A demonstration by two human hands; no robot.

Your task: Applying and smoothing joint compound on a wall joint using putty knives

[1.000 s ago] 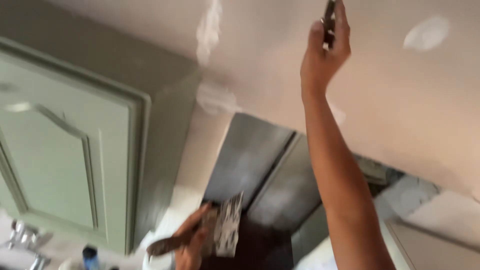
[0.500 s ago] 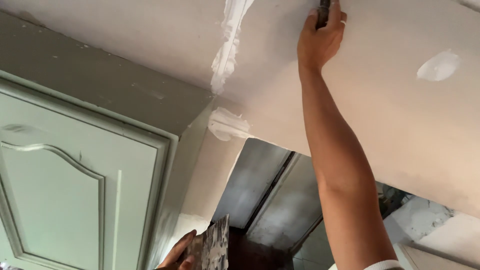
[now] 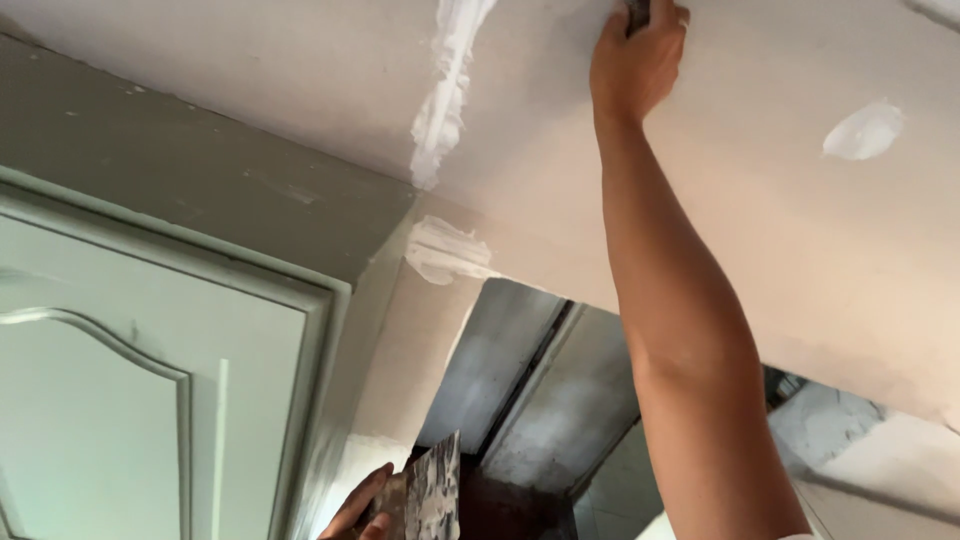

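Up against the ceiling [image 3: 760, 230], the right hand [image 3: 635, 65] is raised at full reach, its fingers [image 3: 668, 22] wrapped closed around a dark tool handle [image 3: 637, 12] that runs out of the top edge of the view; the blade end is cut off, so what kind of tool it is cannot be told for certain, though the grip and the filler about it suggest a putty knife pressed flat to the surface. Just to the left of that hand a thick ragged strip of white filler [image 3: 445, 90] runs along a seam in the ceiling, and a second smear [image 3: 440, 250] sits at the corner where the ceiling meets the wall beside the pale green cabinet [image 3: 150, 380]. A smooth oval patch [image 3: 863, 130] lies well apart to the right, likely covering a small hole. Low at the bottom edge, the left hand [image 3: 360, 510] holds a filler-crusted flat blade or hawk [image 3: 432, 495] tilted upright, fingers closed on its lower part; kept low and near the body, it seems to serve as the supply of compound within easy reach. Behind the arm a dark opening [image 3: 530, 400] shows grey panels beyond.
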